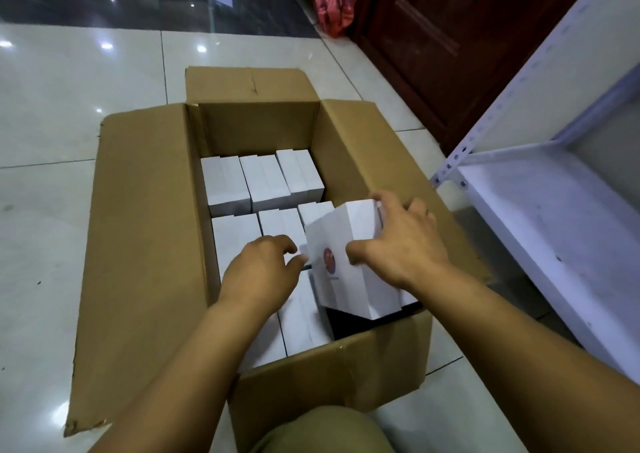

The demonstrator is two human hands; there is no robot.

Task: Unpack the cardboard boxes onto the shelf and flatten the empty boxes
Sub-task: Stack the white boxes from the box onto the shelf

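An open cardboard box [145, 210] sits on the pale tiled floor [45, 106], its left flap lying flat on the tiles and its far flap tipped back. Inside it, small white boxes [263, 182] stand packed in rows, three across at the far end and more toward the near wall. The left hand [263, 272] reaches down into the carton over the near rows, fingers curled, with the fingertips touching the left edge of a raised white carton [349, 262]; whether it actually pinches that carton cannot be told. That carton is lifted and tilted above the right side of the box, a red round mark on its near face. The right hand [401, 241] grips it, thumb on the near face and fingers wrapped over the far top edge. Further right, a white metal shelf [540, 217] stands just beside the box, and a dark wooden door [450, 47] rises behind it.
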